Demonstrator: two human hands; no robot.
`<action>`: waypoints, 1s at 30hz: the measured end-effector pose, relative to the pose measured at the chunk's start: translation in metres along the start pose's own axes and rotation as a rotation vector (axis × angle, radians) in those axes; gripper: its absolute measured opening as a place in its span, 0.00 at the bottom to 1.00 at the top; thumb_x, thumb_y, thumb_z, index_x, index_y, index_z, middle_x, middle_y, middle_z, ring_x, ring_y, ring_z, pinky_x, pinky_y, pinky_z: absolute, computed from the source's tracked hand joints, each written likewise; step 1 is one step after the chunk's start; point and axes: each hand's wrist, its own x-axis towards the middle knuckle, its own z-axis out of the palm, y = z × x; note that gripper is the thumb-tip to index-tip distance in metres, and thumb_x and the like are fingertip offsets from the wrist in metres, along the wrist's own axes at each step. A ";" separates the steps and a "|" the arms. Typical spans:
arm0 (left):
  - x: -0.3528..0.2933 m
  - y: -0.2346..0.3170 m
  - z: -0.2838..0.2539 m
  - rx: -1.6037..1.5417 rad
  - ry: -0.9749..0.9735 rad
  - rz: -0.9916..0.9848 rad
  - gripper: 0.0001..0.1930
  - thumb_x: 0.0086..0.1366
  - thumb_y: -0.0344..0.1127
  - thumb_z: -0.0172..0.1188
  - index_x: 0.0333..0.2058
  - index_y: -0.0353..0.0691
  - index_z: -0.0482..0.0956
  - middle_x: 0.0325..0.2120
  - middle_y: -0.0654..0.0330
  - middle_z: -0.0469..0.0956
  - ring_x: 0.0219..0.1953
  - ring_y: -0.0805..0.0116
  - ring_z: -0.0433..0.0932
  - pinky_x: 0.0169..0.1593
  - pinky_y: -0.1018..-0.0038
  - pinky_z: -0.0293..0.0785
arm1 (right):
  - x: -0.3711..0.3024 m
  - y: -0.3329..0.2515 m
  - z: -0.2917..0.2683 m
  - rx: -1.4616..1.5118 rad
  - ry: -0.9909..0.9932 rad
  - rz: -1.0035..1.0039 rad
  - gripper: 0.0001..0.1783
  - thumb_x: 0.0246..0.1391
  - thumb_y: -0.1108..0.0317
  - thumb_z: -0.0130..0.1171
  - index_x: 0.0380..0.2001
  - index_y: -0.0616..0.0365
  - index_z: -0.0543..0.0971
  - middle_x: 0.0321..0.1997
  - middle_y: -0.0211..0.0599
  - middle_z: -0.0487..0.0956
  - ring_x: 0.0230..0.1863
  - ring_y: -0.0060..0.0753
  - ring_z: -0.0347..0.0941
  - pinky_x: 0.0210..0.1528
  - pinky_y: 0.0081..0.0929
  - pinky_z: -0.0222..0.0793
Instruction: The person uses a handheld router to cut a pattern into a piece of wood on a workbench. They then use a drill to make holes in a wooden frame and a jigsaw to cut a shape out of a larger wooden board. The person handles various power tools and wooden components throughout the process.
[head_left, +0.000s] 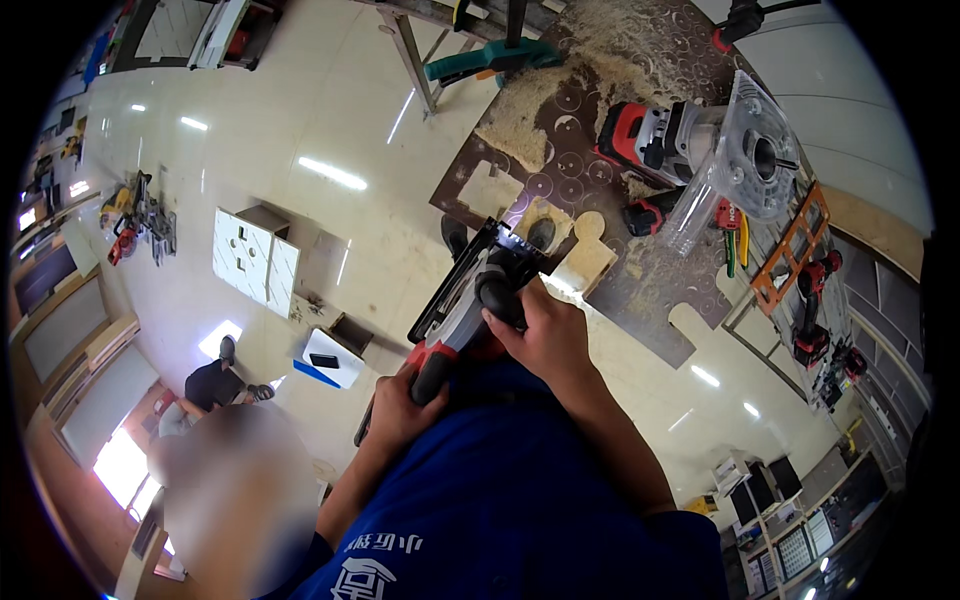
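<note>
I hold a handheld power tool [455,310] tilted in front of my body. It has a long flat black base, a grey body and red-and-black grips; its exact kind is unclear. My left hand [402,408] is closed around the rear handle. Around the black front grip, my right hand [548,335] is closed too. Just beyond the tool lies a brown board [560,185] marked with many circles, with cutouts and sawdust on it. A pale wood piece [583,262] rests by the board's near edge.
On the board's right stand a red-and-grey router [690,145] with a clear plastic base and a red-and-black battery tool [652,212]. A teal-handled tool [490,62] crosses the far edge. Right are an orange template [790,250] and a drill [815,300]. Another person [225,385] is lower left.
</note>
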 end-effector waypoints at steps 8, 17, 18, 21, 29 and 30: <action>0.001 -0.007 0.001 -0.011 -0.033 -0.035 0.13 0.59 0.36 0.68 0.34 0.29 0.82 0.17 0.51 0.78 0.20 0.69 0.76 0.29 0.67 0.74 | 0.006 -0.005 -0.002 -0.010 -0.027 0.046 0.26 0.58 0.45 0.67 0.24 0.56 0.71 0.18 0.45 0.78 0.20 0.53 0.78 0.21 0.44 0.73; 0.002 -0.002 -0.001 -0.017 -0.049 -0.035 0.13 0.60 0.36 0.67 0.35 0.28 0.82 0.17 0.52 0.77 0.22 0.71 0.74 0.29 0.67 0.73 | 0.007 -0.010 -0.004 -0.042 -0.086 0.101 0.26 0.57 0.46 0.67 0.24 0.56 0.71 0.19 0.46 0.77 0.25 0.54 0.77 0.24 0.46 0.73; 0.002 -0.003 -0.001 -0.010 -0.053 -0.036 0.13 0.60 0.36 0.67 0.35 0.28 0.82 0.17 0.52 0.77 0.22 0.71 0.74 0.29 0.67 0.73 | 0.007 -0.011 -0.004 -0.044 -0.090 0.107 0.26 0.57 0.46 0.68 0.24 0.57 0.71 0.20 0.46 0.77 0.26 0.54 0.76 0.24 0.46 0.73; 0.003 -0.006 0.000 -0.022 -0.033 -0.026 0.13 0.60 0.36 0.67 0.34 0.28 0.82 0.17 0.53 0.76 0.21 0.71 0.73 0.29 0.67 0.73 | 0.006 -0.011 -0.004 -0.029 -0.111 0.147 0.26 0.56 0.46 0.68 0.25 0.57 0.73 0.21 0.48 0.75 0.28 0.54 0.76 0.25 0.46 0.73; 0.005 -0.003 -0.001 -0.022 -0.056 -0.049 0.13 0.59 0.36 0.68 0.34 0.28 0.82 0.17 0.53 0.75 0.20 0.70 0.72 0.29 0.66 0.72 | 0.006 -0.007 -0.002 0.000 -0.111 0.163 0.25 0.56 0.46 0.69 0.26 0.58 0.74 0.23 0.48 0.74 0.28 0.55 0.76 0.26 0.47 0.74; 0.005 -0.003 -0.002 -0.021 -0.058 -0.050 0.14 0.59 0.36 0.68 0.33 0.28 0.82 0.17 0.53 0.75 0.20 0.70 0.72 0.28 0.66 0.72 | 0.006 -0.007 -0.002 0.005 -0.109 0.167 0.25 0.56 0.46 0.69 0.26 0.58 0.74 0.23 0.48 0.74 0.28 0.55 0.77 0.26 0.47 0.74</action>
